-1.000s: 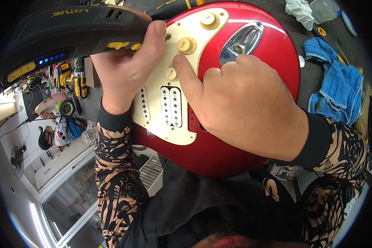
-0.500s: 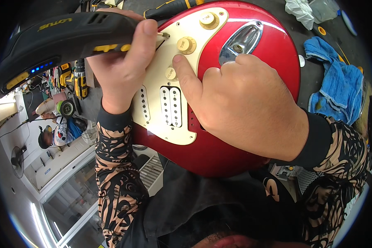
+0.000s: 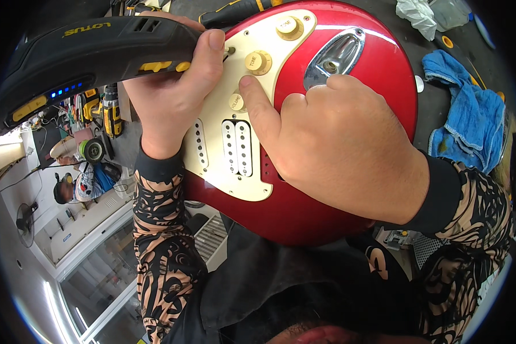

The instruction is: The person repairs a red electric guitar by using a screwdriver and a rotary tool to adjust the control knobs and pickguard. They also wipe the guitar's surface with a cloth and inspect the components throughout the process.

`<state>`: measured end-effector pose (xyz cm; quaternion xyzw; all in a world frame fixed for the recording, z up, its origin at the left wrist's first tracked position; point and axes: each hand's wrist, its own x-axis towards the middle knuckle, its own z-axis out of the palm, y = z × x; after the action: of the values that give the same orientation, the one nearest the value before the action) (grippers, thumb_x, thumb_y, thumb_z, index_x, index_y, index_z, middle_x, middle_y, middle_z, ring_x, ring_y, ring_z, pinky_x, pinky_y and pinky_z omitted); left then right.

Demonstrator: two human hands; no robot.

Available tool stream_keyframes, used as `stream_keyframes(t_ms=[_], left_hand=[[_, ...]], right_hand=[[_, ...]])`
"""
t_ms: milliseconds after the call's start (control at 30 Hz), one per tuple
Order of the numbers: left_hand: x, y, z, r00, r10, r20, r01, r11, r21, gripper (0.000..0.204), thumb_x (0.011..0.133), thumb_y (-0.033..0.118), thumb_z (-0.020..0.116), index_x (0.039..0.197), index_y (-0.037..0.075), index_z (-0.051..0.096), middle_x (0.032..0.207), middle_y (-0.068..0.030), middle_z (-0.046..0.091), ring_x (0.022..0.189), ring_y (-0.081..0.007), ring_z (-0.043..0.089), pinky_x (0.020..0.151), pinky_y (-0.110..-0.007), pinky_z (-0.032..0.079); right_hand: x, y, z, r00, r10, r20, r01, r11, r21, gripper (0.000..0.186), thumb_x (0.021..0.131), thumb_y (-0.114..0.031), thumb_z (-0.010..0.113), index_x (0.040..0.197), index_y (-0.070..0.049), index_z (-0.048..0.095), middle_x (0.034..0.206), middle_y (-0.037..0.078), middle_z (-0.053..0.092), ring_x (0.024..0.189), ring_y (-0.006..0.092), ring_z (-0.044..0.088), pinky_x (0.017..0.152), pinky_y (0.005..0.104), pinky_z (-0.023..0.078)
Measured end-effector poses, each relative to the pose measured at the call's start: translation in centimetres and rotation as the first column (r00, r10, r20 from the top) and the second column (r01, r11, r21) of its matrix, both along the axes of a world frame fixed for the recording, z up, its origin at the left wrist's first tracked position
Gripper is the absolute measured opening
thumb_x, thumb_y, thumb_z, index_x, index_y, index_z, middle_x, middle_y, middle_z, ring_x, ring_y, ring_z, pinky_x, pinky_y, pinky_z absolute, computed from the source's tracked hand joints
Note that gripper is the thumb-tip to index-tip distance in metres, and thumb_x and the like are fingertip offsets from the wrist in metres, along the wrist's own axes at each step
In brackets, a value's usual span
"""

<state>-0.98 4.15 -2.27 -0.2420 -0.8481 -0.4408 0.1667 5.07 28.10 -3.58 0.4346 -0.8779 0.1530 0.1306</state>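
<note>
We see a red electric guitar body (image 3: pixel 304 221) lying face up in the middle of the view, its upper part over the dark workbench (image 3: pixel 381 11) and its lower edge close to the person's black garment (image 3: pixel 264 281). A cream pickguard (image 3: pixel 215 137) covers much of its face, bearing a white humbucker pickup (image 3: pixel 237 148), a white single-coil pickup (image 3: pixel 199 143) and three cream control knobs (image 3: pixel 258 62) in a slanting row. The left hand (image 3: pixel 180 86) is wrapped firmly around the front of a black-and-yellow cordless power tool (image 3: pixel 103 49), thumb along the near side; a row of small blue lights glows toward the tool's rear. The tool's nose points at the pickguard near the middle knob, but the thumb hides part of it, so we cannot tell whether its tip touches. The right hand (image 3: pixel 338 143) spans the body from the right, index finger stretched out, its tip just beside the lowest knob and below the middle one. Its other fingers are folded, and we cannot tell whether they close on anything. Beyond the right knuckles sits a chrome jack plate (image 3: pixel 350 43). On the right we find a crumpled blue cloth (image 3: pixel 470 120), and on the left a yellow-and-black cordless drill (image 3: pixel 112 112) stands behind the left wrist.
</note>
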Motion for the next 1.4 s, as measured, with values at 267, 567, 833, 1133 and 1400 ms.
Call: stream_keyframes(t_ms=[267, 567, 833, 1133, 1400], left_hand=[[0.1, -0.1, 0.1, 1.000, -0.009, 0.001, 0.009, 1.000, 0.002, 0.019, 0.097, 0.012, 0.087, 0.098, -0.001, 0.073, 0.095, -0.0040, 0.072, 0.076, -0.0081, 0.062, 0.071, -0.025, 0.049], [0.3, 0.2, 0.1, 0.999, 0.004, 0.049, -0.005, 1.000, 0.031, 0.017, 0.097, 0.009, 0.086, 0.096, -0.001, 0.072, 0.098, -0.0053, 0.073, 0.078, -0.0091, 0.063, 0.072, -0.025, 0.049], [0.1, 0.0, 0.0, 1.000, -0.011, 0.019, 0.011, 1.000, 0.009, 0.014, 0.096, 0.006, 0.085, 0.096, -0.001, 0.072, 0.099, -0.0063, 0.073, 0.078, -0.0099, 0.063, 0.073, -0.026, 0.049], [-0.2, -0.9, -0.3, 0.999, 0.033, -0.029, -0.034, 0.999, -0.029, 0.014, 0.096, 0.005, 0.085, 0.096, -0.001, 0.073, 0.098, -0.0055, 0.074, 0.077, -0.0086, 0.063, 0.072, -0.025, 0.049], [-0.3, -1.0, -0.5, 0.999, 0.035, -0.021, -0.036, 0.999, -0.034, 0.011, 0.097, 0.002, 0.084, 0.098, -0.002, 0.073, 0.097, -0.0050, 0.073, 0.074, -0.0077, 0.062, 0.069, -0.024, 0.049]], right_hand=[[0.0, -0.1, 0.0, 1.000, 0.009, 0.026, -0.008, 1.000, -0.013, 0.049, 0.089, -0.011, 0.069, 0.135, 0.003, 0.075, 0.065, 0.001, 0.056, 0.059, 0.0167, 0.061, 0.060, 0.0331, 0.050], [0.0, -0.1, 0.0, 0.999, -0.001, 0.034, 0.001, 1.000, -0.011, 0.048, 0.090, -0.010, 0.070, 0.136, 0.004, 0.075, 0.065, 0.001, 0.057, 0.059, 0.0167, 0.062, 0.060, 0.0333, 0.050], [0.0, -0.1, 0.1, 0.999, 0.008, 0.039, -0.007, 1.000, -0.012, 0.048, 0.091, -0.011, 0.071, 0.137, 0.005, 0.074, 0.065, 0.001, 0.058, 0.060, 0.0165, 0.063, 0.060, 0.0332, 0.050], [0.0, -0.1, 0.1, 1.000, 0.006, 0.030, -0.006, 1.000, -0.009, 0.048, 0.091, -0.011, 0.071, 0.136, 0.004, 0.075, 0.065, 0.001, 0.058, 0.060, 0.0165, 0.063, 0.060, 0.0330, 0.050], [0.0, -0.2, 0.0, 1.000, -0.003, 0.028, 0.004, 1.000, -0.007, 0.047, 0.091, -0.011, 0.070, 0.136, 0.004, 0.075, 0.065, 0.001, 0.058, 0.060, 0.0161, 0.062, 0.061, 0.0325, 0.050]])
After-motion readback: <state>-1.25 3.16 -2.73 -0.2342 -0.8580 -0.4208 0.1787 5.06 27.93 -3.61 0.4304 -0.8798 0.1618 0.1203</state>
